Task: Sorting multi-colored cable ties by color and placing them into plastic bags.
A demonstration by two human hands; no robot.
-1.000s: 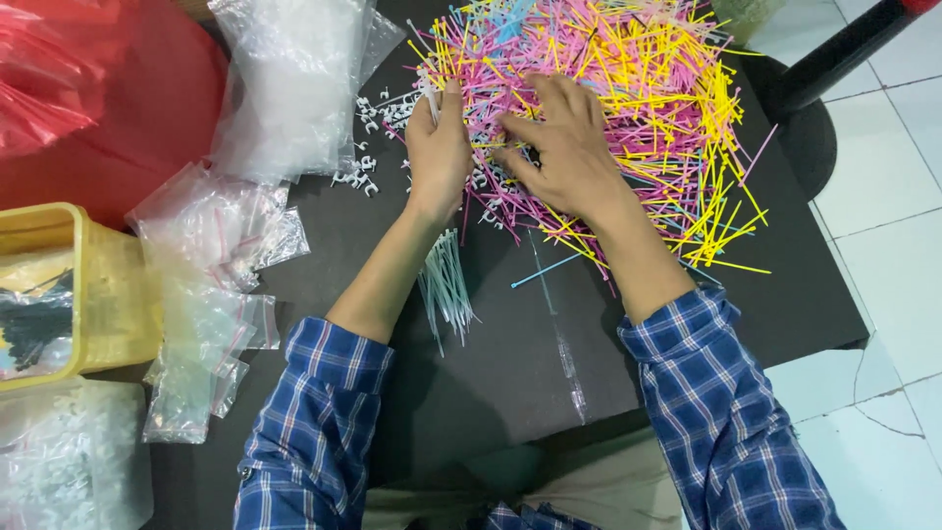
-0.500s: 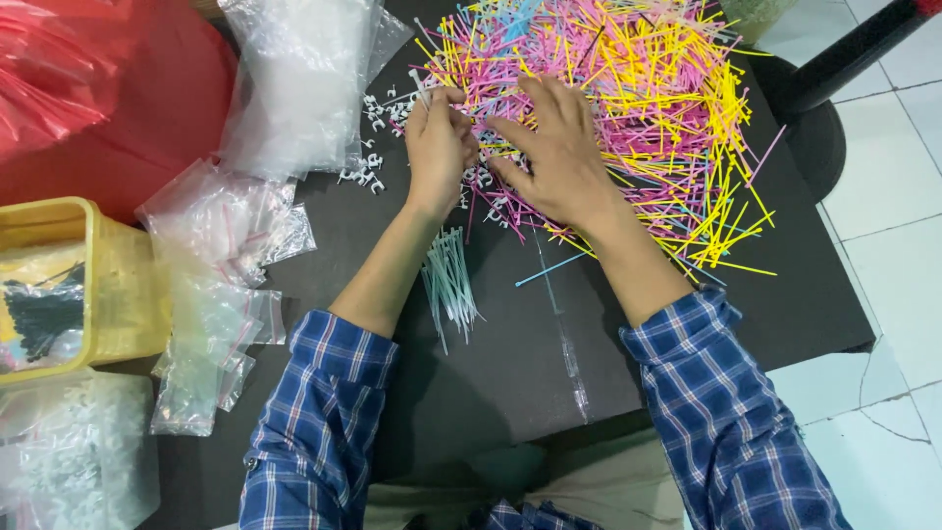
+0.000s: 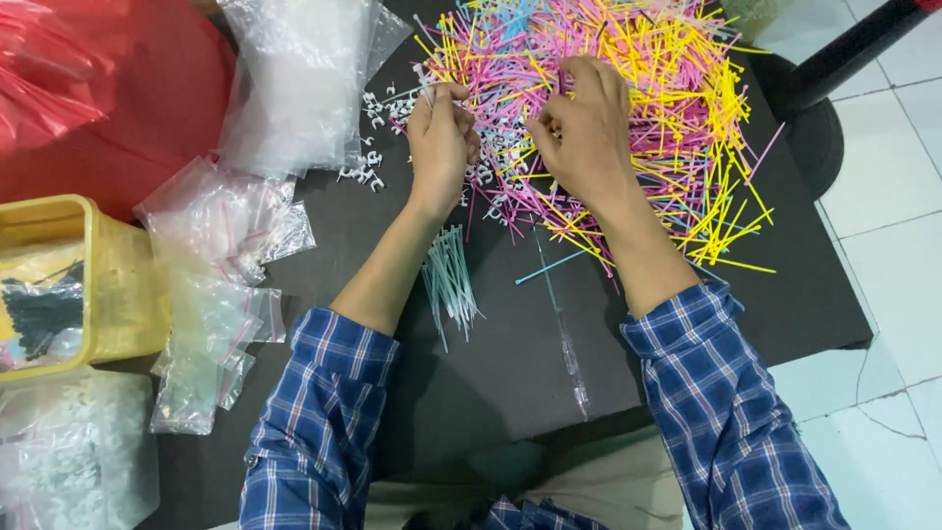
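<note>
A big heap of pink, yellow and blue cable ties (image 3: pixel 638 88) covers the far part of a black table top (image 3: pixel 510 373). My left hand (image 3: pixel 442 142) rests at the heap's left edge with its fingers closed on a few pale ties. My right hand (image 3: pixel 584 128) is curled over the heap's middle, fingertips pinching into the ties. A sorted bundle of pale blue ties (image 3: pixel 449 280) lies beside my left forearm. Small white clips (image 3: pixel 378 113) are scattered just left of my left hand.
Clear plastic bags (image 3: pixel 294 79) lie at the back left, and several small zip bags (image 3: pixel 216 285) sit along the left. A yellow tub (image 3: pixel 93 285) and a red bag (image 3: pixel 108 88) stand further left. A single blue tie (image 3: pixel 549 267) lies alone. White floor tiles (image 3: pixel 883 196) are on the right.
My right hand has lifted off the flat heap and curled its fingers, moving slightly right. My left hand closed around a few ties and shifted a little up.
</note>
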